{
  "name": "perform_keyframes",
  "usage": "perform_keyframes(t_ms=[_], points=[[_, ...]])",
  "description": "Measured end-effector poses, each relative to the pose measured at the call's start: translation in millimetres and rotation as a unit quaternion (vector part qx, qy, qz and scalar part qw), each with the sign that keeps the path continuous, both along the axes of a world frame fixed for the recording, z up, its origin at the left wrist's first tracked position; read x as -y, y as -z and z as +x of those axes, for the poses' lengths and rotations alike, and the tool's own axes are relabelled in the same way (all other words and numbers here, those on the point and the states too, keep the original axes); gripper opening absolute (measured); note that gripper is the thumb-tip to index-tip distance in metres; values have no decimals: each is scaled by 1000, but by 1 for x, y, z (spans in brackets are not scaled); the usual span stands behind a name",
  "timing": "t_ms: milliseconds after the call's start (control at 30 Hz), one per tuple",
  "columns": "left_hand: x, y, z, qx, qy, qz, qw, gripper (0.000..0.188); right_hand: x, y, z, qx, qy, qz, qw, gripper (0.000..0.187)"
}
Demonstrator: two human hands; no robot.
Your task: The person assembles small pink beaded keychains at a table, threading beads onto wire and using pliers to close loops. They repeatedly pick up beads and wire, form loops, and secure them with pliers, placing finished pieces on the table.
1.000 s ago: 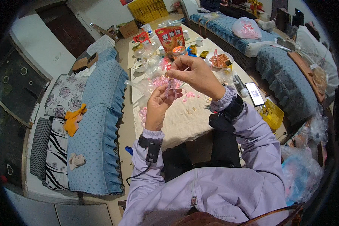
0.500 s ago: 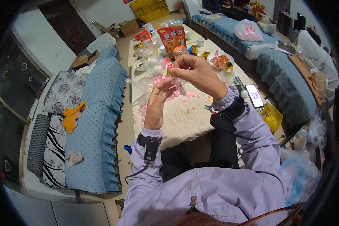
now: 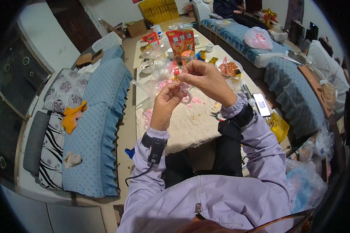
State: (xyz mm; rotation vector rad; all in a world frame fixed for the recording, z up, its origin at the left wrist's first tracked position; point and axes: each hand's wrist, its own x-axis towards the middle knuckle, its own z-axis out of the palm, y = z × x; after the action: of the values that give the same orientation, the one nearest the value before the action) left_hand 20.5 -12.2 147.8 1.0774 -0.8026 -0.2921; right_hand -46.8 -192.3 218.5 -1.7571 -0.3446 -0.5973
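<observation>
Above the cloth-covered table, my left hand (image 3: 167, 104) is raised with thumb and fingertips pinched together. Pale, beady bits show at those fingertips, too small to name. My right hand (image 3: 209, 79) arches over from the right, its thumb and forefinger closed just above the left fingertips. A tiny gold-coloured glint shows at the right pinch; its kind cannot be told. Behind and below both hands lie pink beads (image 3: 196, 101), partly hidden by the fingers. A few small gold pieces (image 3: 193, 117) rest on the cream cloth (image 3: 182, 134), with pliers (image 3: 217, 115) near my right wrist.
Beyond my hands stand a red food pouch (image 3: 181, 42), an orange-lidded jar (image 3: 188, 55) and a plate of food (image 3: 237, 73). A lit phone (image 3: 261, 105) and a yellow basket (image 3: 279, 127) sit at right. Blue-covered sofas (image 3: 101, 128) flank the table; a person sits on the far one.
My left hand has risen and closed from loosely spread fingers into a pinch, meeting the right fingertips. My right hand has shifted slightly right and down. The view has tilted a little.
</observation>
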Motion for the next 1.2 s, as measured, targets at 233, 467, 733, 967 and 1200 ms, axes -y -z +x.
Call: perform_keyframes(t_ms=[233,467,733,967,1200], points=[[2,-8,-8,-10,-53,4,999,32,-2,0,-1,12,-12,-39,999,19],[6,-12,-15,64,-159,46,984,27,-8,5,-4,100,72,-127,984,17],[23,-4,-32,197,-381,53,902,25,-20,20,1,18,75,-9,997,22],[11,-5,-25,15,-189,6,982,22,-22,25,-2,74,34,8,997,19],[5,-15,-22,19,-89,4,996,19,-21,30,-4,129,59,-95,985,16]])
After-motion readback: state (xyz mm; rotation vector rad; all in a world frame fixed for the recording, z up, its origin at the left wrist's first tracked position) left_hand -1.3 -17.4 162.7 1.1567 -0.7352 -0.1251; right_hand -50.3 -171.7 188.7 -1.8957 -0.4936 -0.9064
